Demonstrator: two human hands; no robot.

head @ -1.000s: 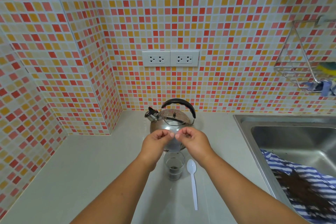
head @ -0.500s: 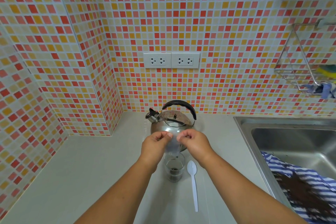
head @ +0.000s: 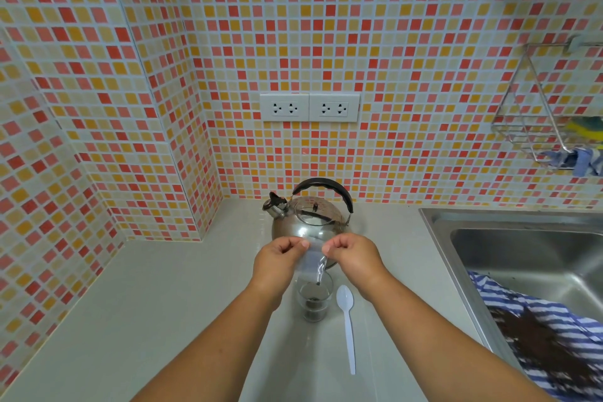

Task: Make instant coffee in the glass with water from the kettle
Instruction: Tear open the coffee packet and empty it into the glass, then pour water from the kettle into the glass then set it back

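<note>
**Coffee's in, water isn't – roughly the halfway mark**

Tiled kitchen corner, all little orange, red and yellow squares, with a pale countertop point(head: 137, 297) running along it. Only one view here, the head camera looking down at the hands, so I'll place everything off the kettle point(head: 308, 220).

The kettle is a shiny steel one with a black handle, standing upright at the back of the counter below the double wall socket point(head: 310, 107), spout pointing left. Just in front of it, towards the person, is the glass point(head: 314, 299), upright, with a dark layer at the bottom that looks like coffee granules. No water in it that I can make out. A white plastic spoon point(head: 347, 320) lies flat just right of the glass, not touching it, handle towards the person.

Between kettle and glass, both hands are up in the air. The left hand point(head: 279, 263) and right hand point(head: 354, 256) each pinch a top corner of a small clear plastic sachet point(head: 311, 266), fingers closed on it, its lower end hanging over the glass mouth. It looks pretty much empty, maybe a few last bits dropping.

Right of the kettle is the steel sink point(head: 509, 248) with a striped cloth point(head: 551, 336) in it.

So my read: granules done, sachet nearly finished. Left: ditch the sachet, pour from the kettle, stir with the spoon.
</note>
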